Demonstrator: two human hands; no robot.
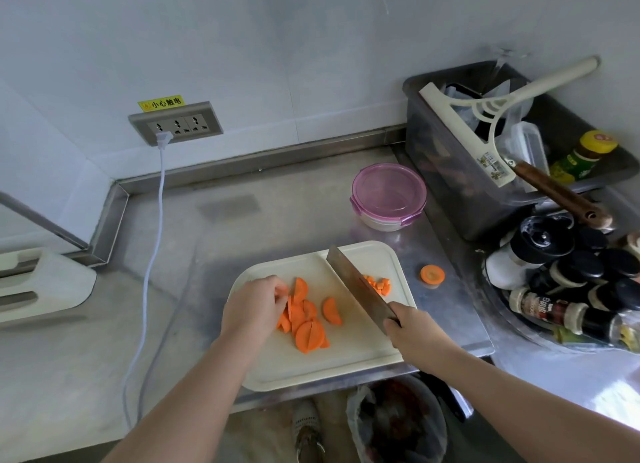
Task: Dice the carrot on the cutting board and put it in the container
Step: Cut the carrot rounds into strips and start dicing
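So: right hand (412,327) grips knife (356,286), left hand (252,307) carrot (304,320).

Beyond the fingers of the left hand (254,307), bare stainless-steel countertop (277,203) lay open up to the round pink-lidded container (388,194); right of them, the broad steel cleaver blade (356,286) barred passage.
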